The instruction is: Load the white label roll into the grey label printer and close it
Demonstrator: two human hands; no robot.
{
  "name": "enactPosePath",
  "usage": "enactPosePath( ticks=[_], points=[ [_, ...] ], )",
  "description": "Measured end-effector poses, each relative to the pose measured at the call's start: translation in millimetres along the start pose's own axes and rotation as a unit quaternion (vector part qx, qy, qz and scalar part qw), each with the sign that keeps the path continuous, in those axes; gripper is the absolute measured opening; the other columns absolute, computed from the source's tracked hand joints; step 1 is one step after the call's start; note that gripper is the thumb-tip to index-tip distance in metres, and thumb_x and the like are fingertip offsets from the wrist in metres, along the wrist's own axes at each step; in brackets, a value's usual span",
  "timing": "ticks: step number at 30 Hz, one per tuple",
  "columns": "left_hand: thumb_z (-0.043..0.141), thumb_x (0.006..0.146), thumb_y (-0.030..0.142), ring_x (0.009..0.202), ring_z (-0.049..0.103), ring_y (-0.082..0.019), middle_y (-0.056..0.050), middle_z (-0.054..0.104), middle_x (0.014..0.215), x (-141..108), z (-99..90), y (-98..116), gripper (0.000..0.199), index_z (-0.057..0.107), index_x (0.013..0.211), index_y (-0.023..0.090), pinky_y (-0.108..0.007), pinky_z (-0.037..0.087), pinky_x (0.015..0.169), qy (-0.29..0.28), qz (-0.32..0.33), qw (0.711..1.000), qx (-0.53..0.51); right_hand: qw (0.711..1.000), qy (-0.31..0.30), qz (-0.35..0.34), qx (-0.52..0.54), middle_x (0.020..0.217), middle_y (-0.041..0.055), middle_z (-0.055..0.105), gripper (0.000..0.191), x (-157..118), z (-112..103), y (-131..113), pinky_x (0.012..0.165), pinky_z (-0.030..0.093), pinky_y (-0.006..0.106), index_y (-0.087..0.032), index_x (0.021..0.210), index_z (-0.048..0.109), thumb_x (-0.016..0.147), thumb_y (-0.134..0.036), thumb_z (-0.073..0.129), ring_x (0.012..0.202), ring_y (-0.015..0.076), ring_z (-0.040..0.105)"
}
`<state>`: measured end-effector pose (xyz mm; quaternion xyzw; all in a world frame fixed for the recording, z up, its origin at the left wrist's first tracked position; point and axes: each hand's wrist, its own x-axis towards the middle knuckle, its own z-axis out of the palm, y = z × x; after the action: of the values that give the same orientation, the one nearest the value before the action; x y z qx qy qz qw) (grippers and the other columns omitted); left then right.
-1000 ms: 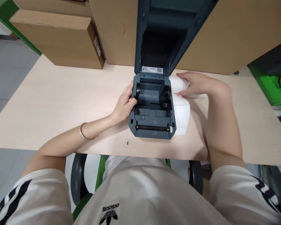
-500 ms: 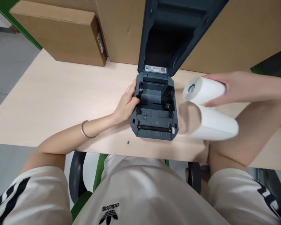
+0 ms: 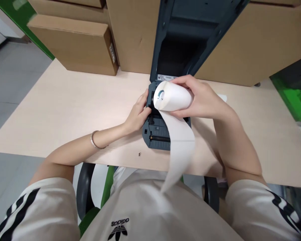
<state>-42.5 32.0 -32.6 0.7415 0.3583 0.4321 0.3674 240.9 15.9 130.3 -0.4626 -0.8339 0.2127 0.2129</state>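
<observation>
A dark blue-grey label printer [image 3: 157,142] sits on the table with its lid [image 3: 190,20] raised. My left hand [image 3: 138,113] grips the printer's left side wall, thumb over the rim and fingers along the outside. In my right hand [image 3: 205,97] is a white label roll [image 3: 178,97], clasped around its right end. The roll is over the printer's open bay and covers most of it; whether it touches the holders inside I cannot tell. A loose label strip [image 3: 182,140] hangs from the roll, curling past the printer's front toward my shirt.
A flat cardboard box [image 3: 72,47] leans at the back left of the wooden table [image 3: 90,100]. Large cardboard sheets [image 3: 230,50] stand behind the printer. A small dark scrap [image 3: 139,154] lies near the front edge. Chair armrests [image 3: 85,185] flank my body.
My right hand has brought the label roll leftward from beside the printer to above its bay, the strip swinging along below. My left hand keeps its hold on the printer.
</observation>
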Motion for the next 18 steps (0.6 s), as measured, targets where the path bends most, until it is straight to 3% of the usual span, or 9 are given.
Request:
enactPosePath(
  ticks=[6,9,13,18],
  points=[
    [0.061,0.104,0.046,0.185,0.041,-0.039,-0.013,0.043,0.198,1.1,3.3,5.8,0.091,0.038,0.189,0.02,-0.057,0.033,0.155,0.004,-0.001,1.0,0.008,0.997,-0.019,-0.004,-0.078,0.156,0.0158,0.08,0.09,9.6,12.6,10.0,0.116,0.061,0.064,-0.02,0.158,0.072,0.072,-0.044,0.085,0.138,0.05,0.076],
    [0.061,0.104,0.05,0.185,0.041,-0.039,-0.011,0.042,0.199,1.5,4.9,6.6,0.09,0.041,0.188,0.023,-0.056,0.032,0.155,0.001,-0.004,1.0,-0.007,0.991,-0.022,-0.007,-0.131,0.15,0.0156,0.083,0.085,15.5,28.8,17.2,0.114,0.059,0.064,-0.023,0.156,0.074,0.075,-0.043,0.085,0.135,0.0503,0.077],
    [0.062,0.103,0.05,0.185,0.04,-0.038,-0.015,0.042,0.198,0.3,6.5,4.4,0.095,0.037,0.189,0.019,-0.053,0.03,0.156,0.005,-0.02,0.999,-0.028,0.983,-0.051,-0.025,-0.174,0.139,0.0176,0.086,0.079,18.7,42.0,21.9,0.115,0.057,0.065,-0.02,0.154,0.077,0.079,-0.042,0.088,0.13,0.0497,0.078],
    [0.063,0.104,0.048,0.186,0.038,-0.037,-0.011,0.042,0.199,-0.1,6.2,-0.2,0.093,0.039,0.189,0.023,-0.055,0.029,0.156,0.004,-0.009,1.0,-0.026,0.983,-0.064,-0.058,-0.164,0.166,0.0218,0.074,0.065,-0.1,24.6,-2.3,0.127,0.051,0.071,-0.015,0.159,0.076,0.106,-0.051,0.067,0.153,0.0518,0.068]
  ],
)
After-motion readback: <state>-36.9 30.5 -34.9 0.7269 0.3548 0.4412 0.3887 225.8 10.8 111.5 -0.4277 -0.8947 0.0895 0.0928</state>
